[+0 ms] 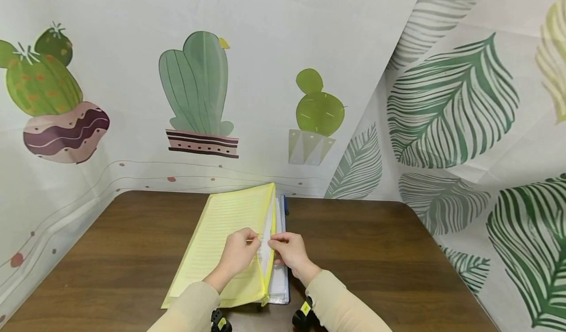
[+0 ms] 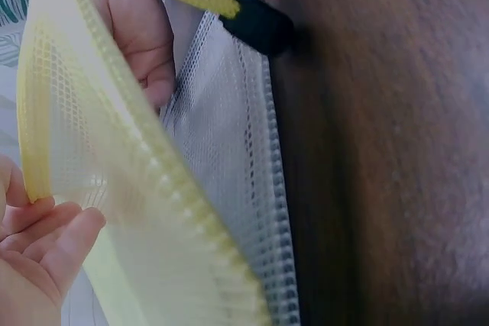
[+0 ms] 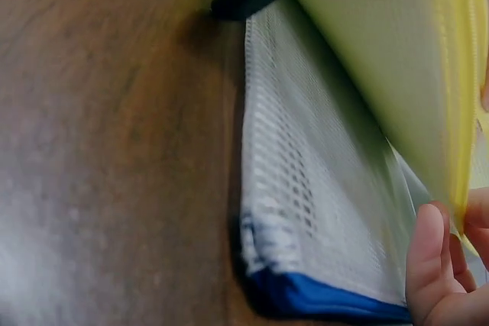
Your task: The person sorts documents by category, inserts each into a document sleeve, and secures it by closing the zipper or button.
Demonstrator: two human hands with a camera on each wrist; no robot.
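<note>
A yellow mesh zipper pouch [image 1: 221, 253] lies on the table with its zipped right side spread open, and lined and white sheets show within. My left hand [image 1: 239, 252] pinches the left edge of the opening between thumb and fingers. Opposite it, my right hand [image 1: 293, 253] pinches the right edge, holding the two sides apart. Beneath lies a white mesh pouch [image 1: 279, 287] with a blue border, mostly covered by the yellow one. From the yellow pouch's corner hangs a yellow cord with a black pull [image 2: 260, 27], also visible in the right wrist view.
The brown wooden table [image 1: 362, 253] extends on both sides of the pouches. Behind it hangs a pale cloth [image 1: 261, 86] printed with cacti and leaves. Black wrist devices [image 1: 302, 316] sit at both cuffs, near the table's front.
</note>
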